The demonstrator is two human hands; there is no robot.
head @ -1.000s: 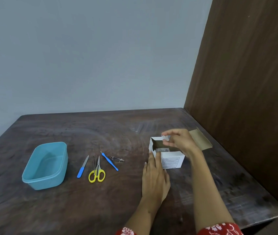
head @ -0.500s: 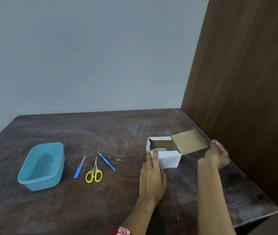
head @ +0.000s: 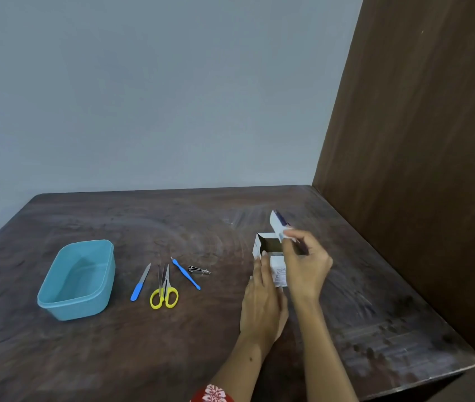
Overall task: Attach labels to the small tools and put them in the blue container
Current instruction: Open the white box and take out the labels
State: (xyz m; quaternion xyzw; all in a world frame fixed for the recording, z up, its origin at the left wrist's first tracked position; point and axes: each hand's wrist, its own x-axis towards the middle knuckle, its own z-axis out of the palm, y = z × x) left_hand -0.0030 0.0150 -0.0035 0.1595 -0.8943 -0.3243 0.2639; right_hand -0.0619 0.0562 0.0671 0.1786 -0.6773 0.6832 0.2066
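Labelling not begun: blue container [head: 77,281] sits empty, tools unlabelled beside it.
Left hand [head: 262,303] rests flat against the small box [head: 271,253]; right hand [head: 306,265] pinches its lid flap.

left hand [head: 262,303] flat on table [head: 114,358], fingertips against white box [head: 277,274] | right hand [head: 306,268] pinches raised lid flap [head: 277,223] | blue container [head: 78,281], nail file [head: 140,282], yellow scissors [head: 164,294], blue-handled pusher [head: 186,274], nail clipper [head: 198,270] left of box
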